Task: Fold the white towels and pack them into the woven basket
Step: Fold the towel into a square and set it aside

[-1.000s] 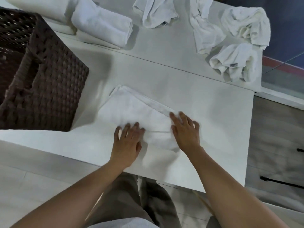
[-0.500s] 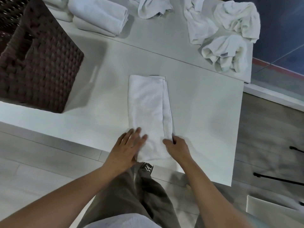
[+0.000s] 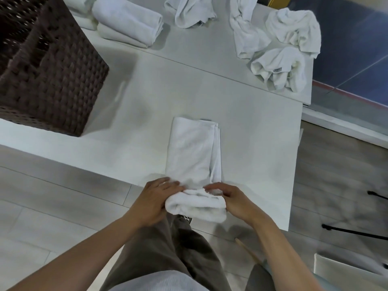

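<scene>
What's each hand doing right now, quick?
Left hand: grips the rolled near end of the towel.
Right hand: grips that same rolled end.

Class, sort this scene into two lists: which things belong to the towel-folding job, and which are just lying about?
Job: half-rolled towel, held by left hand and right hand; woven basket; folded towels; crumpled towels; table.
Lying about: black rods on the floor; wooden stick; white board.

The towel [image 3: 193,156] is plain white. The basket [image 3: 52,80] is dark brown with a woven pattern. The table [image 3: 252,127] is white. The trousers [image 3: 168,253] are grey-brown. The floor [image 3: 42,206] is pale grey.
</scene>
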Action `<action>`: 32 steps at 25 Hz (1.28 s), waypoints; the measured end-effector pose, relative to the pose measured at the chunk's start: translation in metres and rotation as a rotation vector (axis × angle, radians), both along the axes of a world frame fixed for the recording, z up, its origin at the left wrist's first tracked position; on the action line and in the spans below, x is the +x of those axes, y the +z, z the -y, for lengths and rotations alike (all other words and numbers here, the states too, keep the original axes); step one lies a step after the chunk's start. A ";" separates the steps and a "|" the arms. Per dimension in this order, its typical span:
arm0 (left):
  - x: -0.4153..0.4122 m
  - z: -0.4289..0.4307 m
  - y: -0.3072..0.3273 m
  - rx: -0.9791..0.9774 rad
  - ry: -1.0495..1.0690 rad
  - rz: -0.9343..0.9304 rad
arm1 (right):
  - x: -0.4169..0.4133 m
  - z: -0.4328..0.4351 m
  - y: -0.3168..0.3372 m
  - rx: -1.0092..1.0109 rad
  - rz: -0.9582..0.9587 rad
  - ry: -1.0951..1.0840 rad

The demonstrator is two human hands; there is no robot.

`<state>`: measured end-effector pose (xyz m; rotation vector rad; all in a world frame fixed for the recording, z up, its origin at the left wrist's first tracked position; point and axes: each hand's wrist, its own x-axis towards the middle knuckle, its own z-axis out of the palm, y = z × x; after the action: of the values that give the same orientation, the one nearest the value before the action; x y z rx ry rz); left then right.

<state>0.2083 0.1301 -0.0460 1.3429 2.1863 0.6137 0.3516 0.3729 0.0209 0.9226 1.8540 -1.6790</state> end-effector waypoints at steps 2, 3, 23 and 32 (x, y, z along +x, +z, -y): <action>-0.009 0.000 0.023 0.024 0.060 0.239 | 0.003 -0.005 0.008 -0.079 0.039 0.037; -0.014 -0.001 0.035 0.007 0.138 0.343 | 0.005 -0.007 0.008 -0.131 0.033 0.062; -0.098 -0.089 0.006 -0.210 0.497 -0.013 | -0.075 -0.002 -0.062 0.445 -0.060 -0.446; -0.104 -0.102 -0.007 -0.318 0.208 -0.121 | -0.042 0.009 -0.056 0.460 0.117 -0.601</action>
<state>0.1039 0.2322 -0.0529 1.0201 2.4177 0.2453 0.3096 0.3638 -0.0346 1.8750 2.0463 -1.4624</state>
